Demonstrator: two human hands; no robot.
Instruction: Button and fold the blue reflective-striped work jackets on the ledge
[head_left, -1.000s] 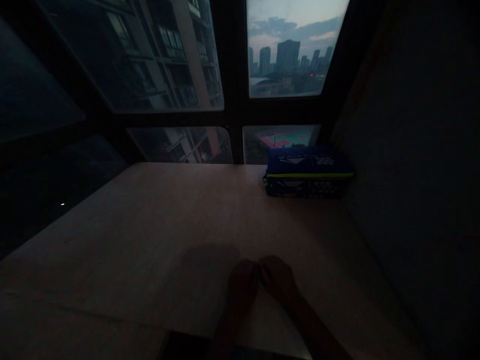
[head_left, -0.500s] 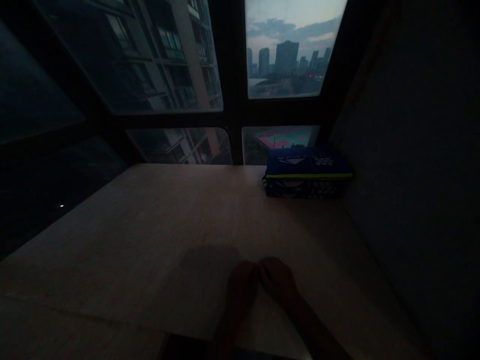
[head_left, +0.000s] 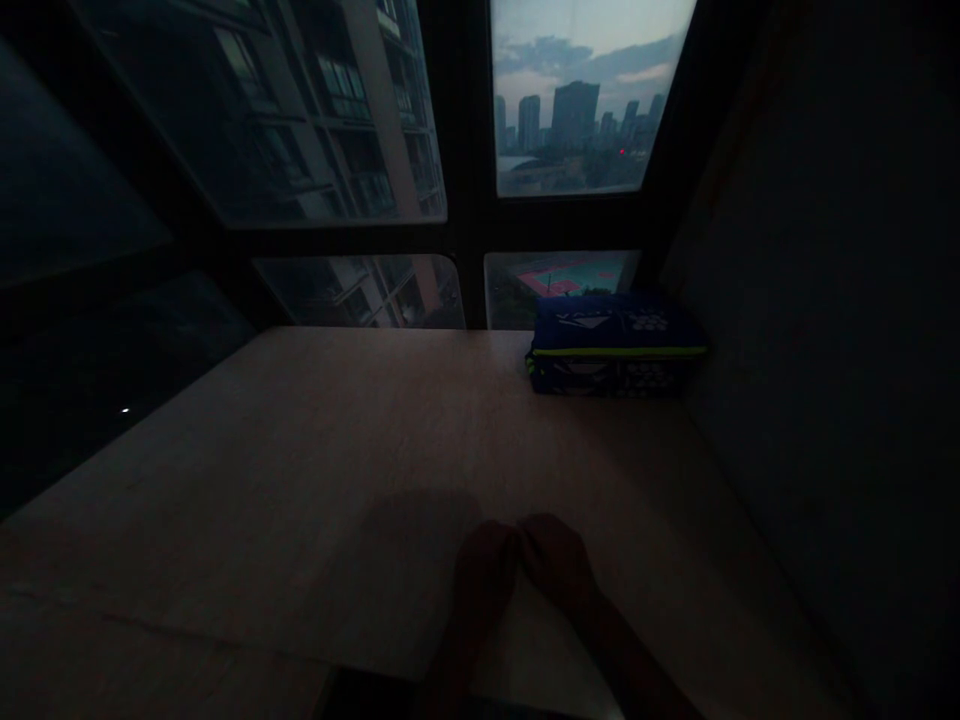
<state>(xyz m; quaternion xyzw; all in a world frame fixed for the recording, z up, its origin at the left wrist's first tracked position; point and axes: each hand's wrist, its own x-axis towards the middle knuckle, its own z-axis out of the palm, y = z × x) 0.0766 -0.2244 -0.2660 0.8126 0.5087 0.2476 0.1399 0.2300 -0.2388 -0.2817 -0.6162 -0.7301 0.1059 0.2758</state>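
My left hand (head_left: 486, 562) and my right hand (head_left: 556, 558) are side by side over the near part of a pale stone-like ledge (head_left: 315, 430). Both are closed, with the fingers curled in and the fingertips meeting or almost meeting between them. The light is very dim, and whatever the fingers may pinch is too dark and small to make out. Beyond the hands, a dark blue bag (head_left: 615, 345) with a bright yellow-green zip line and pale printing lies at the back right of the ledge, apart from both hands.
Dark window frames (head_left: 469, 200) rise behind the ledge, with buildings and a sports court outside. A dark wall (head_left: 817, 350) bounds the right side. Along the near left runs a seam (head_left: 187, 632) in the ledge, and a dark shape (head_left: 375, 692) shows at the bottom edge.
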